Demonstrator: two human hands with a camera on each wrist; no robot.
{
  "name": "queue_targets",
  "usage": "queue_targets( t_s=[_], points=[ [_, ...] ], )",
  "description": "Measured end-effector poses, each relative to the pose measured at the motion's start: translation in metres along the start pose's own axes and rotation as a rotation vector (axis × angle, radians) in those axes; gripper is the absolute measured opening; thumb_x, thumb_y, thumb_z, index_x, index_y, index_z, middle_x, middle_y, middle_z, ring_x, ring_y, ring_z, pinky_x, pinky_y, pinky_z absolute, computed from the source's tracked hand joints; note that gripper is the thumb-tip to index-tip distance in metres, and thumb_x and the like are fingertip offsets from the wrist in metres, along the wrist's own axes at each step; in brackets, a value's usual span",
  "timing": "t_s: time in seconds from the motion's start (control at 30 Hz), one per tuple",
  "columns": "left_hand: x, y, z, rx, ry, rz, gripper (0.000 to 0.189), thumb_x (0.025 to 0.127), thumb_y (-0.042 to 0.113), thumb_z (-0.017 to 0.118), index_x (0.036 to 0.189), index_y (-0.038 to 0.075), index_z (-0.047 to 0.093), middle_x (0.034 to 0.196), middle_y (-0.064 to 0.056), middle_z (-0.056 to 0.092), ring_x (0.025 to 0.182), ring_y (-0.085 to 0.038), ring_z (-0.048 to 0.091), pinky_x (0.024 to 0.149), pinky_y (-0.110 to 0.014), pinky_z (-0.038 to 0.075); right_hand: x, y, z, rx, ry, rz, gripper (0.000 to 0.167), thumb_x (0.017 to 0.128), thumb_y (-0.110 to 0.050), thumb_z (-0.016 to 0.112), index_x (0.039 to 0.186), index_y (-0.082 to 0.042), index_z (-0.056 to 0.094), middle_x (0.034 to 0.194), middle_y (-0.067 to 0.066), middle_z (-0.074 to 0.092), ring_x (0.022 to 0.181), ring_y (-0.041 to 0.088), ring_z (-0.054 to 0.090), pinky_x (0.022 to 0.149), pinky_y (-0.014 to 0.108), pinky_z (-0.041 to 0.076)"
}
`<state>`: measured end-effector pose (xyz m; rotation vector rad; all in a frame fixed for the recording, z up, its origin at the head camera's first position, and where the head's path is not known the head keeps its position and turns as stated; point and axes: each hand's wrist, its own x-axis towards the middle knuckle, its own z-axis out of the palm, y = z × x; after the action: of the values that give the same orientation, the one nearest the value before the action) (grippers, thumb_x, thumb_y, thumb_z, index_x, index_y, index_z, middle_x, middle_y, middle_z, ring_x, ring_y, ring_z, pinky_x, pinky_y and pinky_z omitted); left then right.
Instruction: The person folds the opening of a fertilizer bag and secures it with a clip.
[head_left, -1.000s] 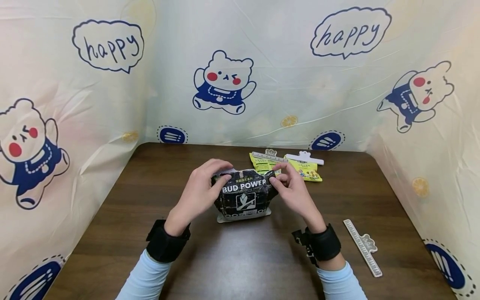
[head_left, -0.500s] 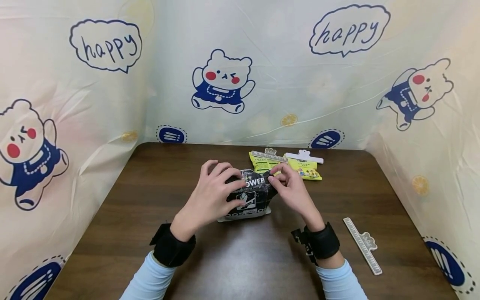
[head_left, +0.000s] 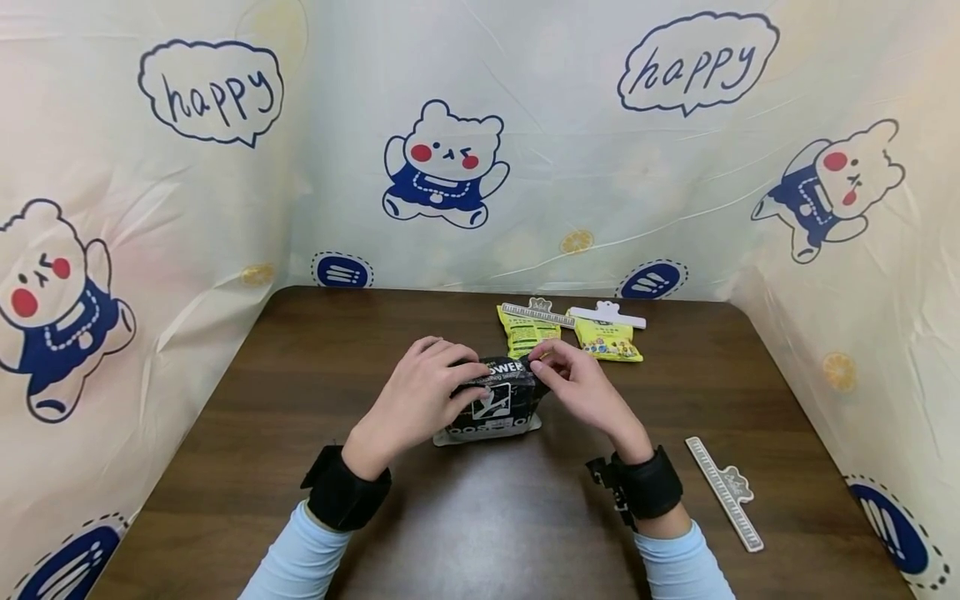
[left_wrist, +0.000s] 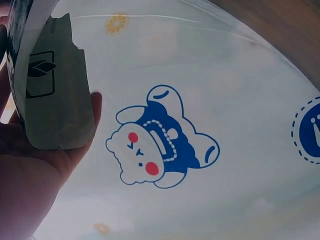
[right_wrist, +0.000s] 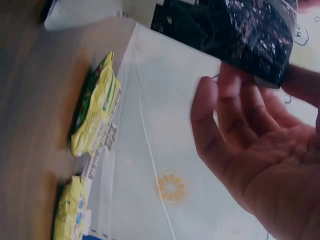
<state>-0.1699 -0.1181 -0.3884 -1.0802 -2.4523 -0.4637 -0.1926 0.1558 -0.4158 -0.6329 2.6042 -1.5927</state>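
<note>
A black printed bag (head_left: 498, 408) lettered "POWER" stands on the table in the head view, its top folded over. My left hand (head_left: 423, 396) grips its left side, thumb in front and fingers over the top, covering part of the lettering. In the left wrist view a grey flap of the bag (left_wrist: 62, 105) with a leaf print lies in that hand (left_wrist: 30, 170). At the upper right corner my right hand (head_left: 581, 387) pinches the bag between thumb and fingers. The right wrist view has the bag's dark crinkled end (right_wrist: 240, 35) above that hand (right_wrist: 265, 145).
Behind the bag lie two yellow packets, one (head_left: 528, 333) under a ruler-marked clip (head_left: 537, 313), the other (head_left: 609, 340) under a white clip (head_left: 607, 315). A loose ruler-marked clip (head_left: 723, 493) lies right of my right forearm. A printed cloth (head_left: 570, 167) surrounds the table (head_left: 247, 417).
My left hand has shifted from the bag's upper left corner rightward over its front and top. The bag's top has come down lower. My right hand keeps its pinch, slightly lower and further left.
</note>
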Motion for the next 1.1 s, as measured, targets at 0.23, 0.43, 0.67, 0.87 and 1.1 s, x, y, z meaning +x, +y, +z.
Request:
queue_targets(
  t_s=[0.23,0.43,0.67,0.87,1.1],
  points=[
    [0.001,0.001,-0.001,-0.039,-0.011,-0.041,0.023,0.093,0.027,0.085,0.112,0.015,0.081,0.11,0.0,0.073,0.103,-0.019,0.067,0.087,-0.041,0.053,-0.007,-0.002,-0.011,-0.111,-0.1,-0.149,0.025,0.101,-0.014,0.075,0.125,-0.011,0.073,0.139,0.009,0.06,0.124,0.028,0.058,0.094,0.053,0.051],
    [0.0,-0.003,-0.005,-0.063,-0.042,-0.056,0.029,0.09,0.028,0.088,0.114,0.014,0.081,0.11,0.001,0.077,0.102,-0.018,0.072,0.095,-0.043,0.052,-0.006,-0.004,-0.008,-0.247,-0.031,-0.242,0.02,0.091,-0.012,0.085,0.11,-0.014,0.082,0.143,0.014,0.056,0.133,0.036,0.05,0.108,0.057,0.04],
    [-0.006,-0.017,-0.022,-0.072,-0.089,-0.108,0.034,0.083,0.028,0.094,0.111,0.012,0.082,0.11,0.001,0.074,0.101,-0.021,0.069,0.096,-0.045,0.051,-0.005,-0.002,-0.006,-0.251,-0.022,-0.268,0.011,0.092,-0.005,0.083,0.102,-0.01,0.084,0.128,0.013,0.062,0.121,0.031,0.055,0.1,0.051,0.046],
    [-0.011,-0.025,-0.034,-0.106,-0.097,-0.157,0.03,0.08,0.025,0.095,0.106,0.016,0.085,0.096,0.006,0.057,0.085,-0.015,0.053,0.069,-0.032,0.044,-0.006,-0.002,-0.006,-0.193,-0.047,-0.245,0.013,0.094,-0.003,0.08,0.104,-0.01,0.084,0.109,0.001,0.068,0.104,0.021,0.063,0.082,0.045,0.053],
    [-0.013,-0.026,-0.035,-0.212,-0.129,-0.219,0.021,0.083,0.019,0.093,0.101,0.017,0.082,0.092,0.011,0.073,0.078,-0.003,0.064,0.067,-0.03,0.052,-0.005,-0.004,-0.007,-0.155,-0.068,-0.213,0.014,0.094,-0.003,0.08,0.104,-0.012,0.083,0.101,-0.005,0.071,0.095,0.015,0.065,0.078,0.051,0.054]
  ],
)
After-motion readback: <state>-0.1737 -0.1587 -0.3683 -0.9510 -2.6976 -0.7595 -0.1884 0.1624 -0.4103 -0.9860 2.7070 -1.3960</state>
